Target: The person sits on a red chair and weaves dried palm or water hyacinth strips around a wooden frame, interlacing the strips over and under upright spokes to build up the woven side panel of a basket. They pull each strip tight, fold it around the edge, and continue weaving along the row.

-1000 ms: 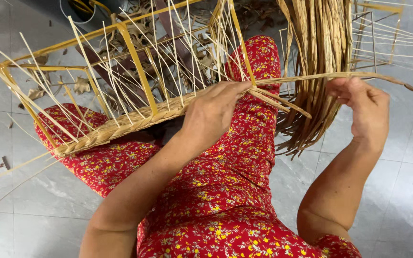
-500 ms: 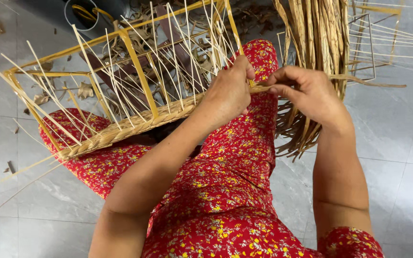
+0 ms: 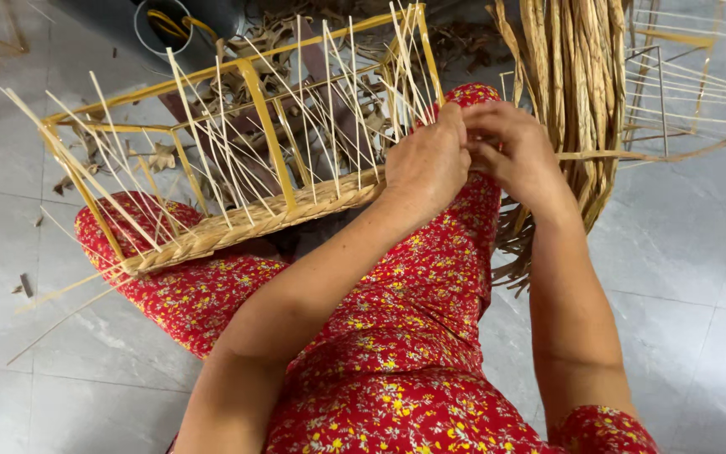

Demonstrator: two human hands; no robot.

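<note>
Moved: since the earlier frame I see my right hand (image 3: 518, 155) has come in from the right until it touches my left hand (image 3: 426, 164); a second ago they were well apart.
Left hand: curled shut, knuckles up, pressing on the near right corner of the frame (image 3: 237, 160); I cannot see what its fingertips pinch.
Right hand: closed narrow, fingers bent toward the left hand, pinching the strand (image 3: 657, 155) at its near end.
Strand: a flat dry strip running out rightward from my right hand, roughly level, its far end free above the floor (image 3: 674, 252).
Frame: a yellow wire basket skeleton lying across my lap, stretching leftward from the left hand, thin pale spokes (image 3: 212, 134) fanning upward from it.
Woven rim: a plaited band (image 3: 245, 223) along the frame's near edge, ending under my left hand.
Bundle: dried strips (image 3: 577, 76) hanging just beyond my right hand.
Lap: red flowered cloth (image 3: 397, 336) below both forearms.
Floor: grey tiles, with leaf scraps beyond the frame.
</note>
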